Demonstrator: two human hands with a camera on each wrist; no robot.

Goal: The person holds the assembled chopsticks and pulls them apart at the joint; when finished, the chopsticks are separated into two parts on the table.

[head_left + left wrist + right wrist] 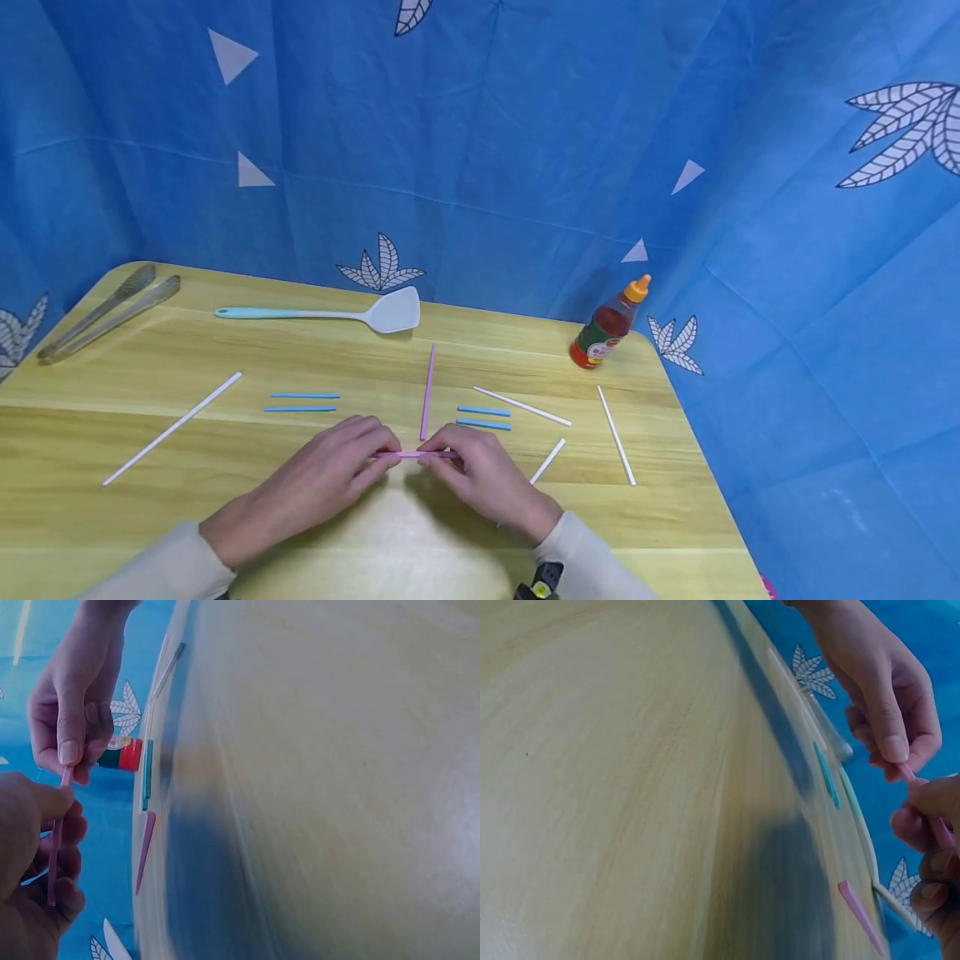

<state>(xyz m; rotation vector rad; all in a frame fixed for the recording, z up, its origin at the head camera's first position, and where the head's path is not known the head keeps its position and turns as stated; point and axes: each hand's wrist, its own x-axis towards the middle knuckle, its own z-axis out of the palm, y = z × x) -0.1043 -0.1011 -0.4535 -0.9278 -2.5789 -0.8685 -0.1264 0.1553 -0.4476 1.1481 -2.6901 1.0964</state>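
My left hand (330,467) and right hand (487,475) face each other above the front middle of the table. Between thumb and fingers, each hand pinches one part of the same thin pink stick (408,455), held level. In the left wrist view the stick (56,859) runs from the fingers of one hand to the other, and my fingers hide parts of it. A second pink stick (427,392) lies on the table just beyond my hands. Two short blue sticks (483,412) lie beyond my right hand, and two longer blue sticks (302,408) beyond my left.
Several white sticks lie around, one long stick (172,429) at left, others (617,435) at right, one (548,460) partly behind my right hand. Along the back are metal tongs (112,312), a white spatula (393,311) and a red sauce bottle (602,332). Blue cloth (480,167) hangs behind.
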